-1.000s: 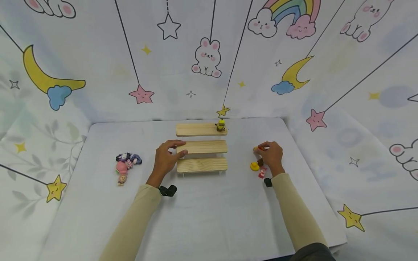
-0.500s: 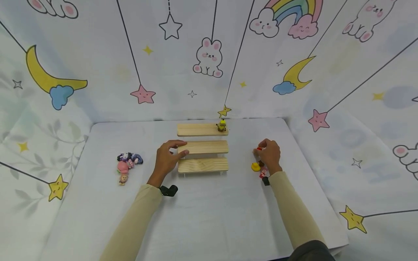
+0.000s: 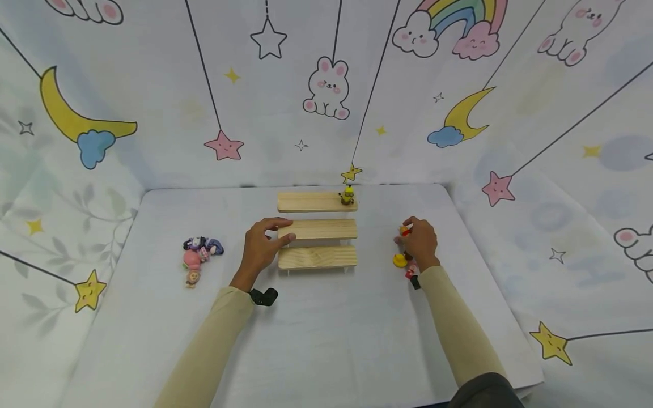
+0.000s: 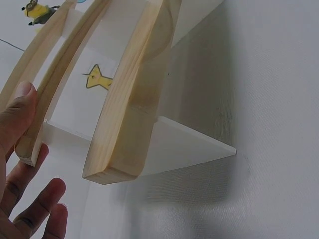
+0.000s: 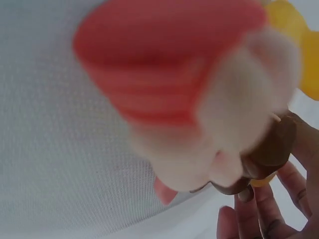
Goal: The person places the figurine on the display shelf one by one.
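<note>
on the counter (image 3: 306,340), our right hand (image 3: 422,241) pinches a small red-and-orange toy (image 3: 405,230) near the yellow toy (image 3: 400,260), while our left hand (image 3: 261,245) grips the middle shelf (image 3: 323,229), where a careless tug could topple the yellow-headed figure (image 3: 347,196) above.

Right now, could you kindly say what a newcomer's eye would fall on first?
Probably the three-tier wooden shelf at centre, with a yellow figurine at the right of its top board and the left hand gripping its middle board. Next, perhaps, the right hand at a small red-and-orange toy, near the yellow duck on the right. Behind, the backdrop printed with moons, stars and rabbits stands out.
</note>
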Motion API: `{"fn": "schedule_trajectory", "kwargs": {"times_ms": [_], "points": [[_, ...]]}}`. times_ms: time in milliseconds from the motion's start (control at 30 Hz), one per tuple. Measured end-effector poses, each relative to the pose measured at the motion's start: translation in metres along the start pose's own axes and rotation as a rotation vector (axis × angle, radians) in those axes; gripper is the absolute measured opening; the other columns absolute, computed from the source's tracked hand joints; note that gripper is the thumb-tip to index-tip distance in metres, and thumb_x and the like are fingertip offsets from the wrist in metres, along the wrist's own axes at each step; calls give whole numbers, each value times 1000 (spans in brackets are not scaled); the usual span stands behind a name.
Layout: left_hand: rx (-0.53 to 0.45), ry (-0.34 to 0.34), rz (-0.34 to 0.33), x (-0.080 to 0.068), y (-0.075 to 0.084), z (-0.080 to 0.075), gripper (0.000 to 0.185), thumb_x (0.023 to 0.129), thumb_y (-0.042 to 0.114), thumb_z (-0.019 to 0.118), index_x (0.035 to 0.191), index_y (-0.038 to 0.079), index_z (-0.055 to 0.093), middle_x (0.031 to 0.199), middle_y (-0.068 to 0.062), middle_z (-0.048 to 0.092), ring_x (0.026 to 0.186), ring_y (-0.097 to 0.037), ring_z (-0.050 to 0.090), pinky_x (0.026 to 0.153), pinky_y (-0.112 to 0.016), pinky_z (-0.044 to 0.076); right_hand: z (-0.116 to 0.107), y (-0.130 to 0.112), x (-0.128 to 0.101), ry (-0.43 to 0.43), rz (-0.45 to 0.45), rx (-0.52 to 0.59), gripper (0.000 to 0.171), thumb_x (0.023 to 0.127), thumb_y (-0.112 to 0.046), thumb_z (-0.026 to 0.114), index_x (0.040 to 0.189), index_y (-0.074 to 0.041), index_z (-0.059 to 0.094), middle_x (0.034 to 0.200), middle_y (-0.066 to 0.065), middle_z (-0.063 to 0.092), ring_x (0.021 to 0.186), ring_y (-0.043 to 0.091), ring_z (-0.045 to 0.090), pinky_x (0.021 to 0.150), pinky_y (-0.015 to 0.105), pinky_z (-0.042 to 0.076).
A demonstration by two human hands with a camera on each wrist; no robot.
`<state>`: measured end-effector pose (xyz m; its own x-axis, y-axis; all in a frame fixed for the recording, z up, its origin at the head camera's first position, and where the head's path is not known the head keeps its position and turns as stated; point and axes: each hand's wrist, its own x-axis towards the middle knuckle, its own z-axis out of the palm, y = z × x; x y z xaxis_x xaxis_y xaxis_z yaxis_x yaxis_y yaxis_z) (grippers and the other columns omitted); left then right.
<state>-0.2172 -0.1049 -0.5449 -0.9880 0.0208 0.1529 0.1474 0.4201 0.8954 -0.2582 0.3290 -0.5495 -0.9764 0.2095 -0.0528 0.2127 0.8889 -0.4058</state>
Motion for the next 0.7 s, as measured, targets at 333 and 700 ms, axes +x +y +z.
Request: {"fn": "schedule_trajectory", "kwargs": {"times_ms": [333, 700], "points": [[-12, -6, 0, 1, 1, -1, 38, 89, 37, 88, 125, 26, 80, 135, -1, 73, 122, -25, 62, 96, -48, 52, 1, 0, 3, 46, -35, 51, 37, 95, -16, 80, 128, -5, 67, 117, 23, 68, 101, 39, 63, 91, 53, 57], [-11, -12, 0, 0, 0, -2, 39, 90, 37, 87, 126, 27, 79, 136, -1, 72, 122, -25, 62, 97, -49, 53, -13, -27, -10, 127, -120, 292, 34, 97, -18, 81, 127, -9, 70, 120, 16, 71, 105, 35, 68, 96, 51, 59]]}}
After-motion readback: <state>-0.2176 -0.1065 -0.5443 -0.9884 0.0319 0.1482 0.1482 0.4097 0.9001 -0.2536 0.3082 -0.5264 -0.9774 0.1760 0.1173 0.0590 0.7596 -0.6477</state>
